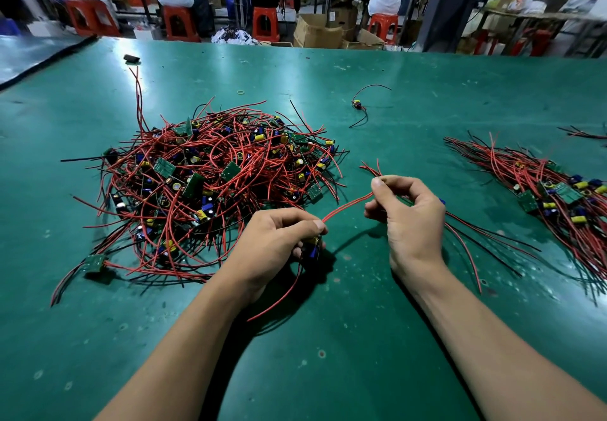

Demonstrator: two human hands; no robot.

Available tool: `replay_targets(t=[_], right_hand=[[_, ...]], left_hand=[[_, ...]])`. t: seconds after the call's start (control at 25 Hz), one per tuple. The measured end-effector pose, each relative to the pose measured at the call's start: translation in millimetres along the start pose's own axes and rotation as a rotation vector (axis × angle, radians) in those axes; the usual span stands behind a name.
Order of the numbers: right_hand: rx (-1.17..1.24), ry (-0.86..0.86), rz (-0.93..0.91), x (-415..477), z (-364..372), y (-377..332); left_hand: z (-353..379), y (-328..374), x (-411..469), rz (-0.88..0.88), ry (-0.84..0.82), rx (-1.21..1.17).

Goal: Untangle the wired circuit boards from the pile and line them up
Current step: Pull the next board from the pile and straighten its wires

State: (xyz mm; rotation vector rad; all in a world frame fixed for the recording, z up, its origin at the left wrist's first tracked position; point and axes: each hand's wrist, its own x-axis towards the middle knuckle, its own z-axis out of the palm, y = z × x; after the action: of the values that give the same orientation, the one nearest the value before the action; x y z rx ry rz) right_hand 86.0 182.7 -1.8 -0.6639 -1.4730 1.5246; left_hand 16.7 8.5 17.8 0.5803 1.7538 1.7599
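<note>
A tangled pile of small green circuit boards with red and black wires (210,184) lies on the green table (377,355), left of centre. My left hand (276,240) is shut on one wired circuit board (313,250) just in front of the pile's near right edge. Its red wires (348,205) stretch up and right to my right hand (410,213). That hand pinches these wires and also holds a small bundle of boards, whose wires (473,243) fan out to the right. A lined-up row of wired boards (551,197) lies at the right edge.
A single wired board (358,104) lies apart behind the hands, with a yellow rubber band (241,92) and a small black part (132,58) further back. More wires (588,133) show at the far right. Beyond the table's far edge, people sit on red stools among cardboard boxes.
</note>
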Motion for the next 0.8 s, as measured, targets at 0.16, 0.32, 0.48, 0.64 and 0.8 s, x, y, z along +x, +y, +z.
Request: replay_targets(t=[0.16, 0.32, 0.48, 0.64, 0.8], right_hand=[[0.078, -0.107, 0.1, 0, -3, -3], [-0.135, -0.335, 0.035, -15, -2, -6], [-0.376, -0.676, -0.171, -34, 3, -10], [-0.228, -0.619, -0.131, -44, 8, -19], [0.198, -0.483, 0.264, -36, 11, -32]], left_hand=[[1, 4, -1, 0.002, 0.072, -0.149], [3, 11, -5, 0.04, 0.114, -0.283], [6, 14, -5, 0.066, 0.182, -0.383], [6, 15, -6, 0.062, 0.188, -0.396], [2, 14, -8, 0.064, 0.189, -0.322]])
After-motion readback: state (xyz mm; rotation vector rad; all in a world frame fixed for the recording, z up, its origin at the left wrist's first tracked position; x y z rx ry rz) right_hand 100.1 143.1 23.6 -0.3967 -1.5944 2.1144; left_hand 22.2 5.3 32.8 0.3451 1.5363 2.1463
